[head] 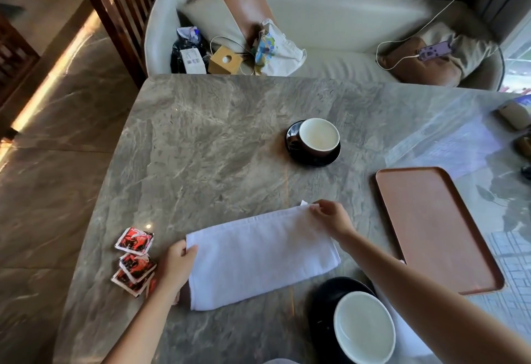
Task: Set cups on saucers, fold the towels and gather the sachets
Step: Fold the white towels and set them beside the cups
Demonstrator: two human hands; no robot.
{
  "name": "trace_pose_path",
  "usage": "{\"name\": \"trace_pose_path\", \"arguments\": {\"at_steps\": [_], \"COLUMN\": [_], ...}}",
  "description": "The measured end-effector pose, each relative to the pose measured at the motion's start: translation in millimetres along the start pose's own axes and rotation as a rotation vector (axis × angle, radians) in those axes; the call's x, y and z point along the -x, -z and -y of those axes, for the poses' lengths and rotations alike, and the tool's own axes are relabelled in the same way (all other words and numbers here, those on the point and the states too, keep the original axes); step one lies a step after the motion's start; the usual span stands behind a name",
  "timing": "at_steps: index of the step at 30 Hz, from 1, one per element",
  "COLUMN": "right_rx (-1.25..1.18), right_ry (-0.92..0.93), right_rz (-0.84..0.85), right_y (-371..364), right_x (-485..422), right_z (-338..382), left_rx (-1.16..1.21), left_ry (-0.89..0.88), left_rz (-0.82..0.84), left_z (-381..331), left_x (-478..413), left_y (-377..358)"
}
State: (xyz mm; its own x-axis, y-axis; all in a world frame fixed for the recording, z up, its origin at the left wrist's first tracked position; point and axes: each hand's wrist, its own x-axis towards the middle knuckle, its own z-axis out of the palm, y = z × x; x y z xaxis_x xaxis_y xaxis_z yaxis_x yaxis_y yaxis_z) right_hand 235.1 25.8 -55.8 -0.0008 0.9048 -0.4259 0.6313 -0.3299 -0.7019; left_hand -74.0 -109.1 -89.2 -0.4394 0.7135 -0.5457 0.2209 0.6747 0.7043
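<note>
A white towel (258, 251) lies folded into a long band on the grey marble table (218, 145). My left hand (179, 263) pinches its left end. My right hand (330, 217) pinches its far right corner. Several red and black sachets (133, 258) lie in a loose overlapping pile just left of my left hand. A dark cup with a white inside (317, 138) stands on a black saucer (293, 132) farther back. A second cup (363, 326) sits on a black saucer (321, 306) at the near edge, below my right forearm.
A brown tray (434, 225) lies at the right. More white cloth (402, 332) shows under my right forearm. Small objects (517, 122) sit at the table's far right edge. A pale sofa (330, 18) with cushions, bags and a charging phone (434, 50) stands behind the table.
</note>
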Motion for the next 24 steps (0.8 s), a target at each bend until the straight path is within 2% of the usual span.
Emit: {"name": "trace_pose_path", "arguments": {"at_steps": [3, 5, 7, 9, 11, 13, 16, 18, 20, 24], "right_rx": [0.040, 0.102, 0.267, 0.383, 0.437, 0.519, 0.664, 0.727, 0.748, 0.676], "right_ry": [0.029, 0.107, 0.250, 0.340, 0.341, 0.342, 0.457, 0.515, 0.493, 0.361], "right_rz": [-0.037, -0.088, -0.122, -0.082, -0.011, 0.060, 0.181, 0.281, 0.369, 0.442], "right_y": [-0.7, -0.1, 1.8, 5.7, 11.2, 16.7, 20.0, 18.8, 18.4, 13.7], "right_x": [2.4, 6.9, 11.7, 15.8, 18.4, 20.9, 28.3, 34.3, 36.4, 33.3], "right_z": [-6.7, -10.5, -13.2, -14.8, -16.4, -19.2, -21.0, -20.2, -18.7, -9.3], "left_rx": [-0.067, -0.173, -0.342, -0.498, -0.563, -0.541, -0.719, -0.916, -1.047, -1.041], "left_ry": [-0.018, -0.091, -0.282, -0.455, -0.582, -0.659, -0.711, -0.694, -0.716, -0.613], "left_rz": [-0.016, -0.084, -0.155, -0.188, -0.168, -0.034, 0.208, 0.301, 0.256, 0.216], "left_z": [-5.4, -12.6, -18.7, -21.5, -21.6, -18.7, -5.3, 3.0, 6.7, -0.6], "left_x": [12.4, 23.5, 36.7, 47.8, 59.5, 73.1, 93.5, 102.8, 101.3, 59.6], "left_y": [2.2, 4.2, 4.7, 3.5, 0.7, -8.3, -32.5, -44.8, -49.6, -39.0]}}
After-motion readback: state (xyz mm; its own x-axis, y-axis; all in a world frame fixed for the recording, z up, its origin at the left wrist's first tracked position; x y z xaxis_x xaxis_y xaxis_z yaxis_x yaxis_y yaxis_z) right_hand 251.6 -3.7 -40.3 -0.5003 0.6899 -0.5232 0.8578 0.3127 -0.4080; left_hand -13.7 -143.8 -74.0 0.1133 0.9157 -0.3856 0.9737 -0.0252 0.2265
